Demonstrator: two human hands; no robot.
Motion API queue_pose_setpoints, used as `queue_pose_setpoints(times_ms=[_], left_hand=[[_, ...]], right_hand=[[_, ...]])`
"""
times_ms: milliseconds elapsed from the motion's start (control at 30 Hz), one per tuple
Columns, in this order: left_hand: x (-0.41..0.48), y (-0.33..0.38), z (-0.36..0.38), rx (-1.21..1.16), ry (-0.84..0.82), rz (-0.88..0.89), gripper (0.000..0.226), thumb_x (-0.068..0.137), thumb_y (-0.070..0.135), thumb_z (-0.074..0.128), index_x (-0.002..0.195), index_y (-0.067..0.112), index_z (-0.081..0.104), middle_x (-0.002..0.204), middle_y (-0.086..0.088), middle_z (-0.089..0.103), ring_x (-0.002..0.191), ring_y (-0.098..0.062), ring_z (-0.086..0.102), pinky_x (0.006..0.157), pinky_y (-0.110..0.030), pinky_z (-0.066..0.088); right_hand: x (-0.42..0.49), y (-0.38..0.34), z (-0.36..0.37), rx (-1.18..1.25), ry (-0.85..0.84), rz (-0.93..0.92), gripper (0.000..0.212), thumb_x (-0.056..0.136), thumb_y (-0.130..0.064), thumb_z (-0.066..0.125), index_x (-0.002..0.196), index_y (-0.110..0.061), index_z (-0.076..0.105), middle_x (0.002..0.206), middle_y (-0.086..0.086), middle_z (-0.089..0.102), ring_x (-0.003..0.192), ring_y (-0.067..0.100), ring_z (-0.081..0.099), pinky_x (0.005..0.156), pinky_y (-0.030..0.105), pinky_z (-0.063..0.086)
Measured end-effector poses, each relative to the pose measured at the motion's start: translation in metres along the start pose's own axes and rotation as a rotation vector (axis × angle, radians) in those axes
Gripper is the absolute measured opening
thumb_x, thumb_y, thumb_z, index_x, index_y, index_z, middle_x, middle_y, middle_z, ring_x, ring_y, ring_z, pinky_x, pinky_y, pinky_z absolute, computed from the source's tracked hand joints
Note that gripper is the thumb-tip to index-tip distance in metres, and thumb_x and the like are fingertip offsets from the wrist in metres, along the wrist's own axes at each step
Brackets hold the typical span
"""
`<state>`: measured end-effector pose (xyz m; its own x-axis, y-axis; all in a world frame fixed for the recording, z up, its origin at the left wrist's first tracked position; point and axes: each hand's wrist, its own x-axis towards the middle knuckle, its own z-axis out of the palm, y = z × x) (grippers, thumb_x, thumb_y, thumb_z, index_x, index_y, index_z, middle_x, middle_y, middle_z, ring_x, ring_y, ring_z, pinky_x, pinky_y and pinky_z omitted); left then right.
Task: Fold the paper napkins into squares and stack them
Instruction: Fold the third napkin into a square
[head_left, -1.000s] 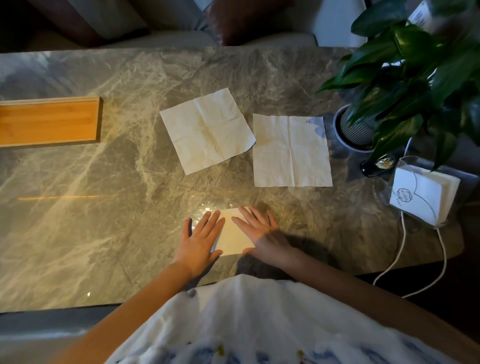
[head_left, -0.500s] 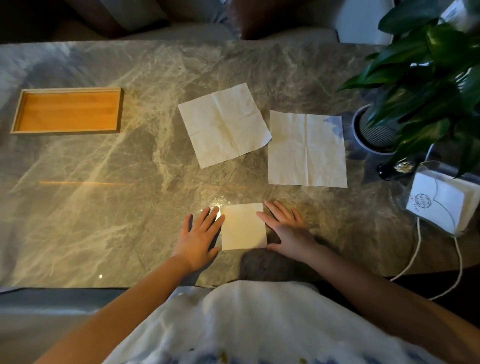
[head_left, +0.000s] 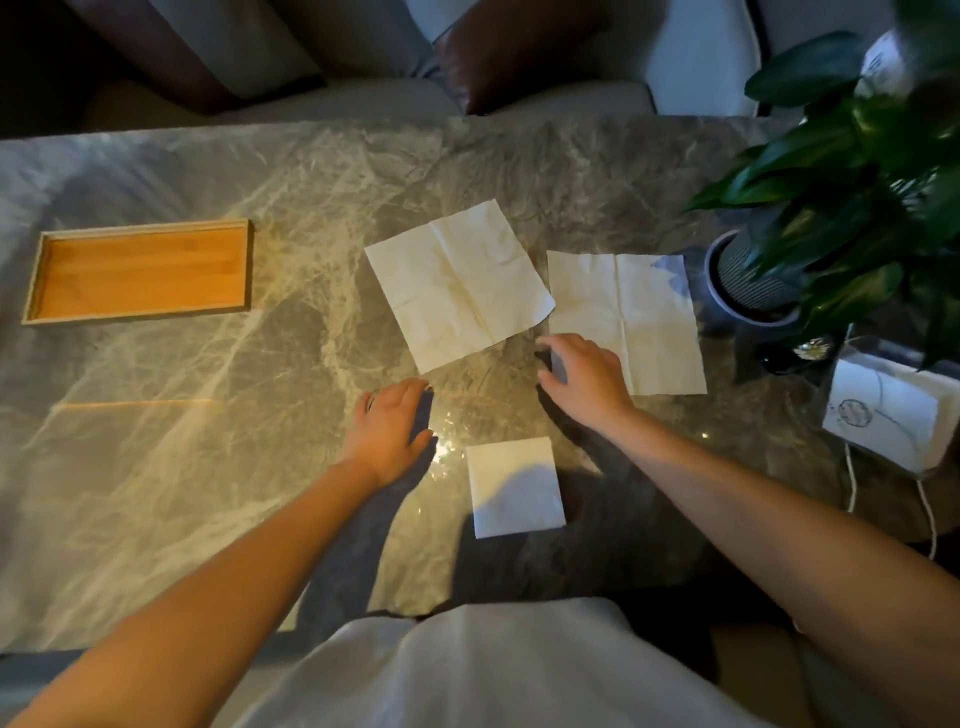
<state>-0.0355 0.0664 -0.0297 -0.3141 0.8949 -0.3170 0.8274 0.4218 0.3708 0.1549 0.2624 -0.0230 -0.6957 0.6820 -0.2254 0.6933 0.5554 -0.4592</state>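
Head view: fingers (head_left: 408, 395) loosely curled, both hands are hovering, gripping nothing: left hand (head_left: 392, 431) just left of the folded napkin (head_left: 514, 486), right hand (head_left: 584, 374) beyond it. Farther beyond it, a tilted open napkin (head_left: 460, 283) and a straight open napkin (head_left: 623, 317) are lying on the surface (head_left: 208, 441). Pinching one corner and aligning edges before creasing seems wise. The right hand's underside is hiding in shadow.

Folded napkin (head_left: 514, 486): small white square, flat on the marble table (head_left: 208, 467) near its front edge; neither hand touches it.
Tilted napkin (head_left: 457, 283): unfolded, creased, lying flat.
Straight napkin (head_left: 628, 317): unfolded, just beside it on the right.
Left hand (head_left: 389, 426): palm down, fingers relaxed, just short of the tilted one's near corner.
Right hand (head_left: 587, 376): fingers loosely bent at the straight one's left edge — contact unclear.
Wooden tray (head_left: 140, 270): far left, well apart.
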Motion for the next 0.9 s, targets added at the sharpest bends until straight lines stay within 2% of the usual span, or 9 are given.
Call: queue_pose_setpoints(times_ms=[67, 167, 233, 300, 433, 500, 633, 767, 900], left_hand=[[0.014, -0.004, -0.01, -0.027, 0.002, 0.013, 0.054, 0.088, 0.026, 0.056, 0.137, 0.014, 0.037, 0.141, -0.006, 0.045, 0.129, -0.027, 0.041, 0.107, -0.046, 0.031], [0.033, -0.005, -0.02, -0.096, 0.002, 0.091, 0.042, 0.087, 0.019, 0.056, 0.128, 0.012, 0.049, 0.131, -0.009, 0.055, 0.118, -0.03, 0.053, 0.097, -0.04, 0.043], [0.046, -0.006, -0.023, -0.137, -0.001, 0.11, 0.037, 0.086, 0.017, 0.058, 0.122, 0.012, 0.054, 0.126, -0.01, 0.058, 0.112, -0.031, 0.056, 0.093, -0.04, 0.046], [0.059, -0.011, -0.023, -0.12, -0.01, 0.111, 0.038, 0.086, 0.019, 0.06, 0.123, 0.013, 0.053, 0.127, -0.008, 0.056, 0.113, -0.03, 0.054, 0.094, -0.041, 0.044], [0.075, -0.024, -0.018, 0.03, -0.066, 0.04, 0.059, 0.083, 0.031, 0.064, 0.134, 0.015, 0.04, 0.141, -0.004, 0.041, 0.126, -0.028, 0.041, 0.104, -0.043, 0.028], [0.076, -0.028, -0.012, 0.069, -0.041, 0.032, 0.062, 0.083, 0.033, 0.066, 0.135, 0.015, 0.039, 0.14, -0.006, 0.039, 0.126, -0.028, 0.039, 0.105, -0.042, 0.027], [0.077, -0.034, -0.006, 0.049, 0.07, 0.021, 0.051, 0.083, 0.034, 0.066, 0.127, 0.015, 0.048, 0.127, -0.007, 0.048, 0.117, -0.029, 0.044, 0.1, -0.04, 0.029], [0.08, -0.041, -0.006, 0.046, 0.143, 0.001, 0.031, 0.084, 0.029, 0.064, 0.111, 0.016, 0.058, 0.114, -0.006, 0.056, 0.107, -0.029, 0.05, 0.094, -0.039, 0.032], [0.078, -0.053, -0.007, 0.066, 0.171, -0.037, 0.017, 0.086, 0.025, 0.058, 0.099, 0.016, 0.064, 0.103, -0.007, 0.06, 0.104, -0.031, 0.051, 0.091, -0.041, 0.033]], right_hand=[[0.018, -0.004, -0.005, 0.046, 0.029, 0.085, 0.04, 0.093, -0.029, 0.054, 0.131, -0.019, 0.046, 0.131, 0.006, 0.056, 0.119, 0.028, 0.054, 0.098, 0.046, 0.043], [0.041, -0.006, -0.007, 0.049, 0.027, 0.172, 0.042, 0.094, -0.026, 0.055, 0.133, -0.02, 0.043, 0.137, 0.006, 0.052, 0.123, 0.029, 0.05, 0.1, 0.046, 0.044], [0.052, -0.006, -0.006, 0.033, 0.017, 0.191, 0.044, 0.093, -0.024, 0.056, 0.134, -0.021, 0.042, 0.14, 0.006, 0.048, 0.126, 0.029, 0.048, 0.1, 0.046, 0.043], [0.061, -0.005, -0.004, 0.004, 0.001, 0.199, 0.045, 0.092, -0.022, 0.056, 0.135, -0.022, 0.042, 0.141, 0.006, 0.047, 0.127, 0.029, 0.046, 0.099, 0.045, 0.043], [0.075, -0.009, -0.003, -0.12, -0.038, 0.198, 0.047, 0.091, -0.018, 0.057, 0.135, -0.023, 0.043, 0.139, 0.008, 0.047, 0.124, 0.032, 0.047, 0.094, 0.045, 0.044], [0.079, -0.01, -0.003, -0.201, -0.057, 0.164, 0.046, 0.09, -0.016, 0.057, 0.134, -0.023, 0.045, 0.134, 0.01, 0.049, 0.12, 0.032, 0.048, 0.091, 0.045, 0.046], [0.084, -0.012, 0.003, -0.248, -0.05, 0.122, 0.046, 0.086, -0.012, 0.062, 0.13, -0.021, 0.052, 0.134, 0.006, 0.047, 0.119, 0.029, 0.047, 0.092, 0.041, 0.044], [0.083, -0.011, 0.013, -0.323, -0.037, 0.093, 0.046, 0.086, -0.014, 0.065, 0.129, -0.023, 0.052, 0.143, 0.003, 0.039, 0.129, 0.028, 0.035, 0.105, 0.044, 0.029], [0.083, -0.014, 0.017, -0.375, 0.004, 0.023, 0.034, 0.085, -0.017, 0.066, 0.118, -0.025, 0.059, 0.143, 0.003, 0.04, 0.13, 0.028, 0.034, 0.108, 0.047, 0.022]])
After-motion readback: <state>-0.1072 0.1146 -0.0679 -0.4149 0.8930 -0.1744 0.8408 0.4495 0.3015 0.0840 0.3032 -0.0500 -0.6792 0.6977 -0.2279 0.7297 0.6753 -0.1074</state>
